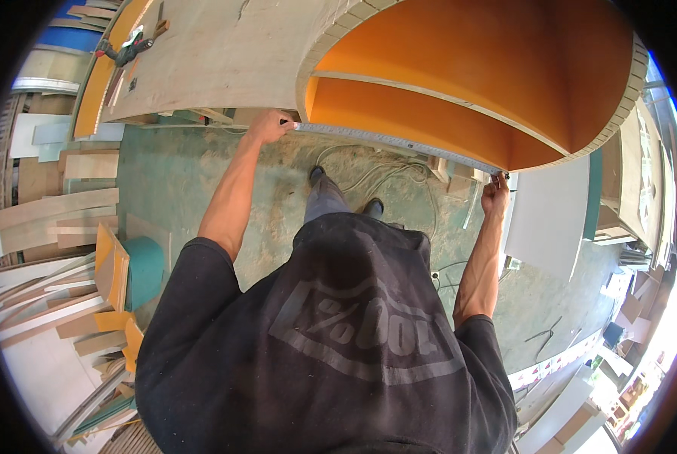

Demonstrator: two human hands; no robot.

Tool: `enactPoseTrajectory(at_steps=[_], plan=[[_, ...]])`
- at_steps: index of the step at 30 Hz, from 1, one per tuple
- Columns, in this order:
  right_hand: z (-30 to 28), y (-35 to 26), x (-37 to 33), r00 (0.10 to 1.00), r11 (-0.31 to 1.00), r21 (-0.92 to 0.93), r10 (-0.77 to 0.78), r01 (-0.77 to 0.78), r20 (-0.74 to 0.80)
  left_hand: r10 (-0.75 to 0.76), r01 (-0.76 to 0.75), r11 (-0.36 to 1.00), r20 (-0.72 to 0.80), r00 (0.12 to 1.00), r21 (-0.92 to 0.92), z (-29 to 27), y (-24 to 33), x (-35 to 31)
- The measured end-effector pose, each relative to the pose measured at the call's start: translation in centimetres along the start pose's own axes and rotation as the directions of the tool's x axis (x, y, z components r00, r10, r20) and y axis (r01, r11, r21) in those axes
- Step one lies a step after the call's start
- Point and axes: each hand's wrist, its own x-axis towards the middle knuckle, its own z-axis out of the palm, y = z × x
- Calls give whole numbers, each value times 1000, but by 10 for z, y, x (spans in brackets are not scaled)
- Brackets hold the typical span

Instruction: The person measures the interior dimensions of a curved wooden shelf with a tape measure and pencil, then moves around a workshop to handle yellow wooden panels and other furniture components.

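A long silver measuring strip [399, 141] with dark marks is stretched along the near lower edge of a rounded wooden cabinet [387, 113] with an orange inside. I cannot tell whether it is a ruler or a tape blade. My left hand [270, 126] pinches its left end beside the cabinet's corner; something small and black shows at the fingertips. At the other end, my right hand [495, 195] is closed on the strip from below, fingers curled, with a small dark piece by the thumb. A pale shelf edge [444, 98] crosses the cabinet's orange inside.
A cordless drill [129, 50] lies on the pale wooden surface [217, 60] at far left. Wood offcuts [51, 219] are stacked along the left. Cables [387, 170] run over the dusty green floor [179, 163]. A white panel [546, 216] stands at right.
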Motion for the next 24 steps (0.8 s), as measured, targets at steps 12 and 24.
enactPoseTrajectory(at_steps=[12,24], plan=[[-5,0,6,999,1000,-7,1,-1,-37,31,-31,999,-10,999,6,1,1,-3],[-3,1,3,1000,1000,20,7,-7,10,8,-8,1000,13,1000,-10,1,1,-2]])
